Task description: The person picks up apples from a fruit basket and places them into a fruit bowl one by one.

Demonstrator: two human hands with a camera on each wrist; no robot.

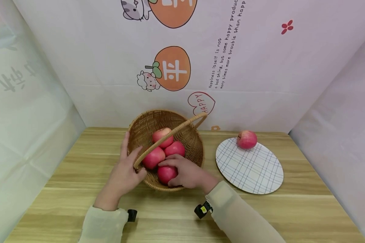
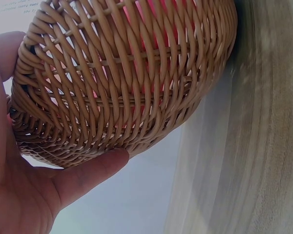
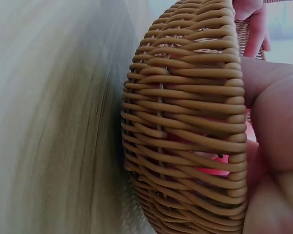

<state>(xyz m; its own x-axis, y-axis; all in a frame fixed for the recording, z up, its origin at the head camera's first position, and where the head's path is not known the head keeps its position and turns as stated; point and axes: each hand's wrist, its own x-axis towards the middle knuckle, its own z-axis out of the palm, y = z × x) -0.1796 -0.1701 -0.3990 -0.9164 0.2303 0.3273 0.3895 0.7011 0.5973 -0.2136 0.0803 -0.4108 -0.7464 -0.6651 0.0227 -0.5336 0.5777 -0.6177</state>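
Note:
A round wicker basket [image 1: 197, 152] with an arched handle [image 1: 177, 130] holds several red apples. My left hand [image 1: 121, 177] grips the basket's left rim beside the handle's near end. One finger lies along the outer weave in the left wrist view, where the basket wall [image 2: 112, 78] fills the upper part. Inside the basket, my right hand [image 1: 190, 172] has its thumb and fingers curled round the nearest apple [image 1: 166, 174]. Other apples [image 1: 153, 158] lie just behind it. In the right wrist view the wicker wall [image 3: 185, 117] hides most of the held apple.
To the right of the basket lies an oval white plate [image 1: 249, 168] with a blue grid pattern. One more apple [image 1: 247, 139] sits at its far edge. The wooden table [image 1: 164, 216] meets a printed cloth backdrop [image 1: 246, 101] behind, with cloth at both sides.

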